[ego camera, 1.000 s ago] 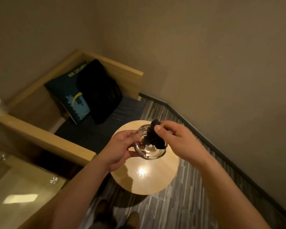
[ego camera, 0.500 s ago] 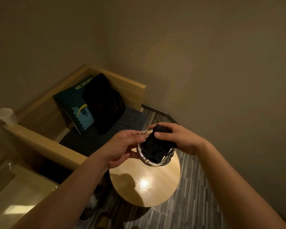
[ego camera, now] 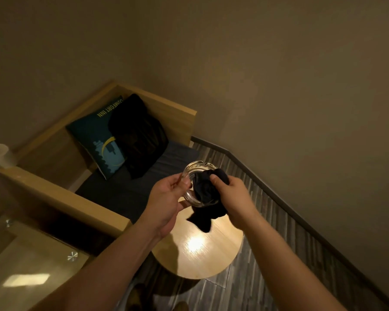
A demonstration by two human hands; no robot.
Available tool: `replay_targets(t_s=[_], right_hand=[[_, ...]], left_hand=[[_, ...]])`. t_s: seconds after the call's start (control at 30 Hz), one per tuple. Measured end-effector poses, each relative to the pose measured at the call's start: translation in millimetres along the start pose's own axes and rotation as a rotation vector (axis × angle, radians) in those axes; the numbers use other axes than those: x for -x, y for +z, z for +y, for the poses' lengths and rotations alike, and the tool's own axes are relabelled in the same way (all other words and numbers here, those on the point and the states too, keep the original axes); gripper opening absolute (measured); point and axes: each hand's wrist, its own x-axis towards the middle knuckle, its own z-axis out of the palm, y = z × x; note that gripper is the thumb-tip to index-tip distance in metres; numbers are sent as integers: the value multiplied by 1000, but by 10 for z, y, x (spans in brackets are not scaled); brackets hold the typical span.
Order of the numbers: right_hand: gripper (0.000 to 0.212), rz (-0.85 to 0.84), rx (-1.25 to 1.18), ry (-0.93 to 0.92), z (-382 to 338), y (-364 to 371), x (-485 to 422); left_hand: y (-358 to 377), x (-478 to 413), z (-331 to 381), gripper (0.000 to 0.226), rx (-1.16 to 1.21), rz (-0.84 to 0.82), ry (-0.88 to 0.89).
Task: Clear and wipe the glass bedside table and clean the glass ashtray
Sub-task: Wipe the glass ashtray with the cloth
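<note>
A black cloth [ego camera: 208,194] is seen against the clear, colourless glass ashtray [ego camera: 194,176], above a round surface [ego camera: 211,254] of pale yellow wood grain marked by a bright white glare. A teal cushion [ego camera: 99,142] printed with yellow lettering, a yellow arc and a light blue skyline is shown beside a plain black cushion [ego camera: 139,135] on a dark grey seat [ego camera: 126,189]. The floor [ego camera: 267,277] is patterned in grey striped planks, and the walls [ego camera: 279,86] are a plain tan.

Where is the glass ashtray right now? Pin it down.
The glass ashtray is centre frame in the head view, held in the air above the round wooden table, left hand gripping its rim, right hand pressing a dark cloth inside.
</note>
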Motion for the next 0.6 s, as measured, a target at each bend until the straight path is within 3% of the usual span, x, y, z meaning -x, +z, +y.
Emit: replay_targets(t_s=[0.1, 0.2, 0.3, 0.37, 0.43, 0.6], right_hand=[[19, 64, -7, 58, 64, 10, 0], [20, 29, 141, 27, 9, -107, -9], [18, -138, 356, -67, -132, -208, -16], [22, -192, 429, -88, -209, -211, -3], [27, -110, 377, -111, -219, -169, 15], [25, 137, 147, -74, -69, 46, 119]], left_hand=[[70, 73, -118, 23, 59, 14, -16], [17, 16, -11, 23, 123, -103, -179], [1, -112, 152, 36, -124, -234, -280], [73, -156, 217, 36, -299, -166, -210], [135, -224, 193, 38, -382, -52, -102], [362, -158, 24, 35, -274, 229, 40]])
